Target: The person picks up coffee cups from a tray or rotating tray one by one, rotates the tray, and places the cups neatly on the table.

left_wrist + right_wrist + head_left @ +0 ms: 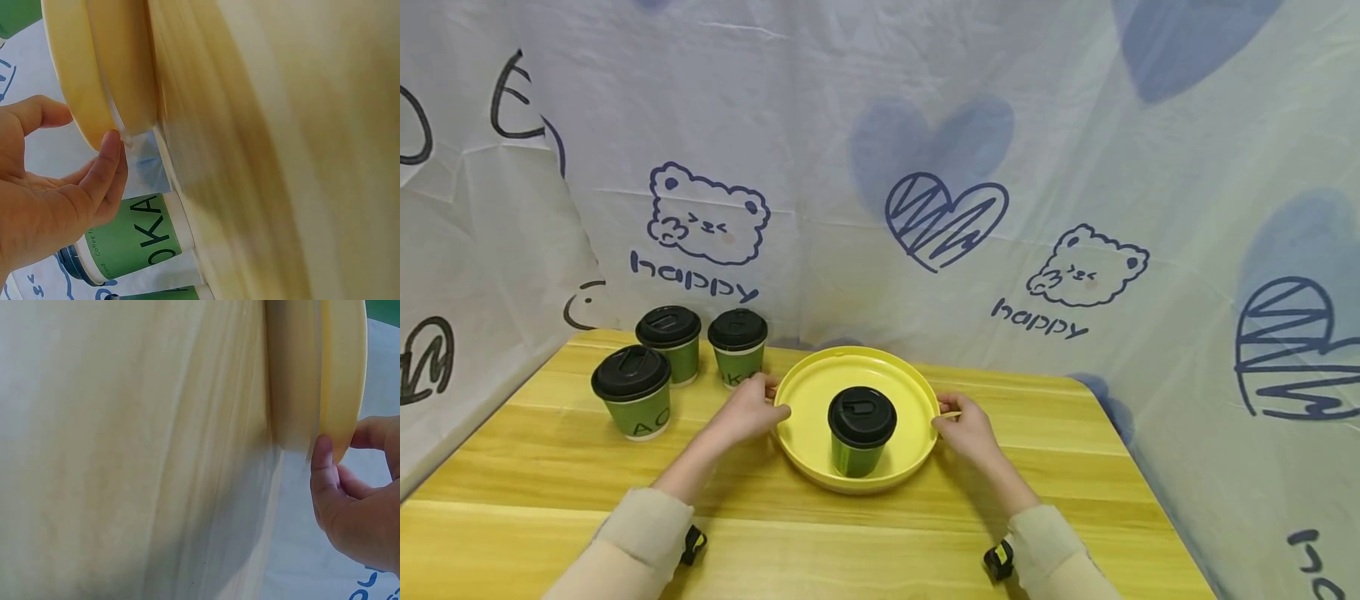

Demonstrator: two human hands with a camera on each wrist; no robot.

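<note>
A round yellow tray (807, 400) is at the middle of the table, with one green paper cup (857, 458) upright on it under a black lid. My left hand (748, 412) pinches the tray's left rim, thumb on top and fingers beneath, as the left wrist view also shows. On the opposite side my right hand (970, 429) grips the rim the same way. Just behind the left hand stands another lidded green cup (134, 234), apart from the fingers. Whether the tray touches the table I cannot tell.
Two more lidded green cups, a front one (640, 408) and a rear one (681, 360), stand at the table's left. The wooden table (820, 550) ends at a white printed cloth (820, 167) behind. More cloth hangs at both sides.
</note>
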